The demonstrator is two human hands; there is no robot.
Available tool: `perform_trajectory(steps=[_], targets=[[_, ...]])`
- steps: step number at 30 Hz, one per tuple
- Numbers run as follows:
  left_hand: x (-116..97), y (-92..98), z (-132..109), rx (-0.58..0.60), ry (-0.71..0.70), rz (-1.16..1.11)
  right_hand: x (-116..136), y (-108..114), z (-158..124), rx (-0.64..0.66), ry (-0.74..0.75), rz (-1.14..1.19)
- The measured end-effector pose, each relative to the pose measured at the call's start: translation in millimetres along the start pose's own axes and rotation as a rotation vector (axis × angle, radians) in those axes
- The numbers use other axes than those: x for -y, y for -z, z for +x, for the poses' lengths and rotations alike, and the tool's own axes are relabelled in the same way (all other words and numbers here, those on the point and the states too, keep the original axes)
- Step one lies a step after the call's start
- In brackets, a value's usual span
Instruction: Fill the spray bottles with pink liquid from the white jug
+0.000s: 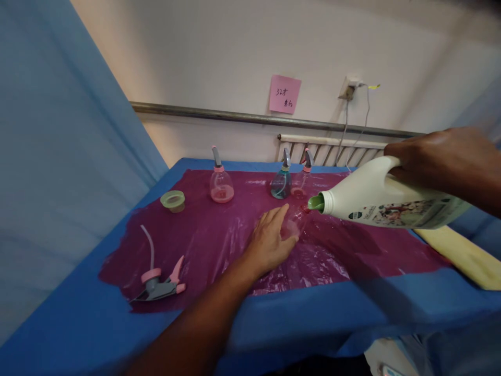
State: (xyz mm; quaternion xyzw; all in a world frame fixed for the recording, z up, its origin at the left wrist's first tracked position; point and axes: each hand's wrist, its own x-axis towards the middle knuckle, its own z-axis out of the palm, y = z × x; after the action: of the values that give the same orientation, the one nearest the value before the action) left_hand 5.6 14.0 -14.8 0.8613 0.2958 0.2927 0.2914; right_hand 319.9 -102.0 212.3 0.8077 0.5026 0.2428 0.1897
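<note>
A pink note (285, 94) hangs on the pale wall (215, 57) above a blue-covered desk (297, 308) spread with a purple plastic sheet (211, 240). On the sheet, the left hand (271, 236) curls around a clear bottle (291, 228), while the right hand (438, 156) grips the handle of a pale green jug (364, 193), tipped so that its spout meets the bottle's mouth. Three spray bottles (222, 187) stand farther back; a green-rimmed cup (173, 200) and a loose spray head (156, 286) lie toward the left.
</note>
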Motion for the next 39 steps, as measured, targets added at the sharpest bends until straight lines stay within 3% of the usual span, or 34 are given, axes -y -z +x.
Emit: perform_trajectory(steps=[25, 32, 39], targets=[[-1, 0.4, 0, -0.012, 0.01, -0.02, -7, -18, 6, -0.094, 0.004, 0.063], [-5, 4.3, 1, 0.016, 0.048, -0.012, -3, -52, -2, -0.142, 0.012, 0.102], [-7, 8.9, 1, 0.041, 0.094, -0.018, 10, -82, -3, -0.097, -0.112, 0.393]])
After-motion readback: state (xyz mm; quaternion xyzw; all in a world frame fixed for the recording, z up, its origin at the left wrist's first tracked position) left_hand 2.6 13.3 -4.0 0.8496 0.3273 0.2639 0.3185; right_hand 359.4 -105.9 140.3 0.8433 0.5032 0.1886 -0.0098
